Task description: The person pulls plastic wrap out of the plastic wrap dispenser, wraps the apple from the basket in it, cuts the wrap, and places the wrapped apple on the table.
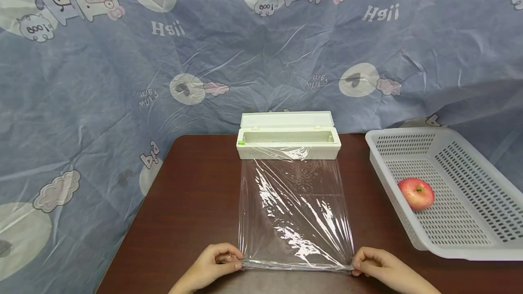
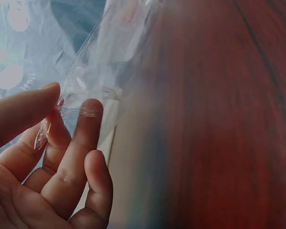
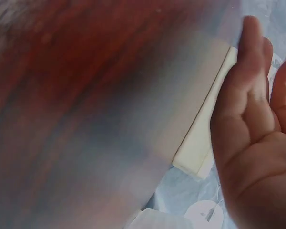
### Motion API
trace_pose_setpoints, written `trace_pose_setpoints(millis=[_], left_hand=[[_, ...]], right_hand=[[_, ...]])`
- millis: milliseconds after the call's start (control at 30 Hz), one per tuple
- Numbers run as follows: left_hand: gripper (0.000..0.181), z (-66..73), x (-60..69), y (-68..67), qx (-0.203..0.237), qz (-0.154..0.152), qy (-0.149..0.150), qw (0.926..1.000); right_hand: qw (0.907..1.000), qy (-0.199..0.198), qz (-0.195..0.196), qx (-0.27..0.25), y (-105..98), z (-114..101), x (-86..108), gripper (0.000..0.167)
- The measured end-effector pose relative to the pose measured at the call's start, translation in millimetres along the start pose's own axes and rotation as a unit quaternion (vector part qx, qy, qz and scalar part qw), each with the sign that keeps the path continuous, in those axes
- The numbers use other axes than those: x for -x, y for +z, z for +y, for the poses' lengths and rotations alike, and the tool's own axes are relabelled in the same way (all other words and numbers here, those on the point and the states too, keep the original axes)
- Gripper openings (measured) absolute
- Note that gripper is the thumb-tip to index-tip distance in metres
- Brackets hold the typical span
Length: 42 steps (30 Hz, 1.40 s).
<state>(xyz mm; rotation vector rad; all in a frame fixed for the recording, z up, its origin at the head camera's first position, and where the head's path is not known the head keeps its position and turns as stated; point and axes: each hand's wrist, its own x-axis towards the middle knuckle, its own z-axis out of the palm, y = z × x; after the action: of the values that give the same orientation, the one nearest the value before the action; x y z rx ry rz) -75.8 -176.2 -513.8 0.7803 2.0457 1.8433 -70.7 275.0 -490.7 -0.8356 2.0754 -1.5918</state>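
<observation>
A sheet of clear plastic wrap [image 1: 286, 212] stretches from a white wrap dispenser box [image 1: 288, 152] towards the table's near side. My left hand [image 1: 212, 264] pinches its near left corner between thumb and fingers; the left wrist view shows the film bunched at the fingertips of that hand [image 2: 62, 162]. At the near right corner my right hand [image 1: 377, 264] pinches the film. In the right wrist view the film edge at the right hand [image 3: 257, 129] is hard to make out. The box's lid [image 1: 287, 119] stands raised at the back, and a small green piece [image 1: 241, 143] sits at its left end.
On the right stands a pale plastic basket [image 1: 392, 198] with slotted walls, holding a red apple [image 1: 416, 193] near its left side. The dark brown table [image 1: 196, 194] ends at a left edge. A blue printed cloth [image 1: 253, 67] hangs behind it.
</observation>
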Motion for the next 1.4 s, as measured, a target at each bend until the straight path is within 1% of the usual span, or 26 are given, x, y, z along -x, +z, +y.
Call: trace_pose_setpoints(millis=[100,267,333,433,500,633,733,867,1000,1100,1167,1267,1400], left_hand=[[0.010,-3.9,0.6,1.3,-0.018,0.001,-0.001,0.9998],[0.012,-7.5,2.3,2.5,-0.042,-0.003,0.001,0.9991],[0.012,-8.0,2.9,2.7,-0.059,-0.003,0.004,0.9982],[0.008,-8.5,3.6,2.9,-0.088,-0.001,0.007,0.9961],[0.006,-9.1,3.9,2.9,-0.105,0.001,0.004,0.9944],[0.004,-10.6,4.5,3.0,-0.113,0.001,-0.023,0.9933],[0.005,-11.8,4.8,3.0,-0.125,0.001,-0.036,0.9914],[0.006,-12.2,4.9,3.2,-0.149,0.004,-0.039,0.9880],[0.005,-11.5,4.9,3.5,-0.175,0.010,-0.027,0.9841],[0.006,-10.3,5.3,3.6,-0.174,0.010,-0.020,0.9844],[0.009,-9.2,5.4,3.4,-0.159,0.006,-0.023,0.9870],[0.014,-7.5,5.5,2.7,-0.138,-0.001,-0.026,0.9901],[0.017,-6.3,5.3,1.8,-0.129,-0.005,-0.023,0.9914]], right_hand=[[0.9999,-0.006,-0.004,0.015,1.1,1.5,0.4,0.016],[0.9969,-0.035,-0.003,0.071,2.7,6.1,1.3,0.018],[0.9951,-0.042,-0.005,0.090,3.0,7.1,1.7,0.019],[0.9936,-0.052,-0.012,0.100,3.0,8.9,2.1,0.020],[0.9936,-0.047,-0.013,0.102,3.1,9.8,2.3,0.019],[0.9927,-0.031,-0.006,0.117,3.7,11.1,2.2,0.017],[0.9908,-0.026,0.000,0.133,4.6,11.5,1.7,0.018],[0.9882,-0.025,0.009,0.151,5.6,11.7,1.4,0.018],[0.9879,-0.013,0.011,0.154,5.5,12.0,1.2,0.018],[0.9881,-0.001,0.009,0.154,5.0,12.5,1.4,0.018],[0.9878,0.003,0.008,0.156,4.7,12.7,1.7,0.017],[0.9880,0.004,0.005,0.155,4.1,12.7,2.2,0.015],[0.9903,-0.001,-0.005,0.139,2.8,11.5,3.2,0.014]])
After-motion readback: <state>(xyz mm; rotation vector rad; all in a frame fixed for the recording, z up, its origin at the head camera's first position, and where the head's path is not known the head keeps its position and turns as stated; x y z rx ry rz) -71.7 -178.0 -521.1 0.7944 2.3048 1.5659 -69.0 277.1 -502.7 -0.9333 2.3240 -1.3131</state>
